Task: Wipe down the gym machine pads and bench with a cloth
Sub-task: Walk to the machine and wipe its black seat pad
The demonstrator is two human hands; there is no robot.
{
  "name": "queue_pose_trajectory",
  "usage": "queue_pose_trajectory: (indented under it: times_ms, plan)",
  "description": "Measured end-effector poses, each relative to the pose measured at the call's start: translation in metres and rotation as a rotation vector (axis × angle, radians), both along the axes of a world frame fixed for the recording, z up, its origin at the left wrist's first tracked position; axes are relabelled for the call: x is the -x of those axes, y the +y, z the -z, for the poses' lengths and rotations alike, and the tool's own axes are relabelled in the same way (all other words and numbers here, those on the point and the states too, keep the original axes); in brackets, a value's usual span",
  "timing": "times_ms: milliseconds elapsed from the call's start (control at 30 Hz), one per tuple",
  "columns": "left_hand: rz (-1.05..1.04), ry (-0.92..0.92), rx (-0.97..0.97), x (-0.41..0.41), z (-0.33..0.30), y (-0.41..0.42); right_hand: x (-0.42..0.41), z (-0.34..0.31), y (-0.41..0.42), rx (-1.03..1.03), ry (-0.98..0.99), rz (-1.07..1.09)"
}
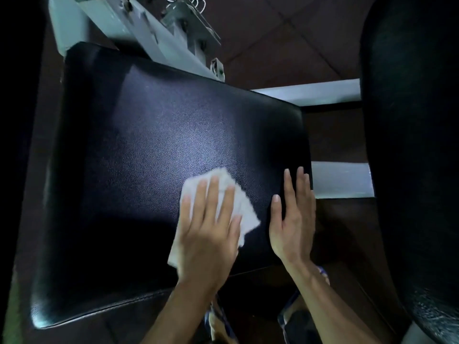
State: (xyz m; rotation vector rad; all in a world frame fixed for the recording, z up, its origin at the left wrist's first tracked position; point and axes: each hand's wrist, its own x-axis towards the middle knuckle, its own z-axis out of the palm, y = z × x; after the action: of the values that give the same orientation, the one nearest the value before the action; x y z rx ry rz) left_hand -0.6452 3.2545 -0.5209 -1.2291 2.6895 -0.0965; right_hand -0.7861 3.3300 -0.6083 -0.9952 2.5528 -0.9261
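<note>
A large black padded seat [149, 150] of a gym machine fills the middle of the view, its leather grain shining under the light. My left hand [208, 227] lies flat with spread fingers on a white cloth [244, 209], pressing it onto the pad's lower right part. My right hand [294, 217] rests flat and empty on the pad's right edge, fingers together, just right of the cloth. A second black pad [412, 145] stands tall along the right side.
Grey metal frame parts [139, 26] with bolts and a white cable rise behind the seat. Pale grey frame bars [340, 180] run between the two pads. Dark brown floor tiles [285, 40] lie beyond. My feet in sandals [223, 324] show at the bottom.
</note>
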Motion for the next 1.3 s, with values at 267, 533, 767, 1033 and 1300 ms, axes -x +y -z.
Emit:
queue_pose_trajectory:
  times_ms: [267,533,767,1033,1300]
  plan:
    - [-0.234,0.080,0.086,-0.009,-0.018,-0.060,-0.002,-0.001,-0.001,0.007,-0.010,0.011]
    - [-0.103,0.173,0.045,0.126,0.008,-0.157,-0.002,0.003,0.000,0.031,-0.034,0.021]
    - [0.059,0.137,-0.084,0.050,0.005,-0.026,0.008,-0.005,0.011,0.172,-0.346,-0.003]
    - [-0.196,0.387,-0.034,0.005,-0.020,-0.083,-0.024,-0.056,-0.039,0.246,-0.388,0.066]
    - [-0.253,0.139,0.055,0.003,-0.002,-0.097,-0.082,-0.060,-0.067,-0.009,-0.132,0.106]
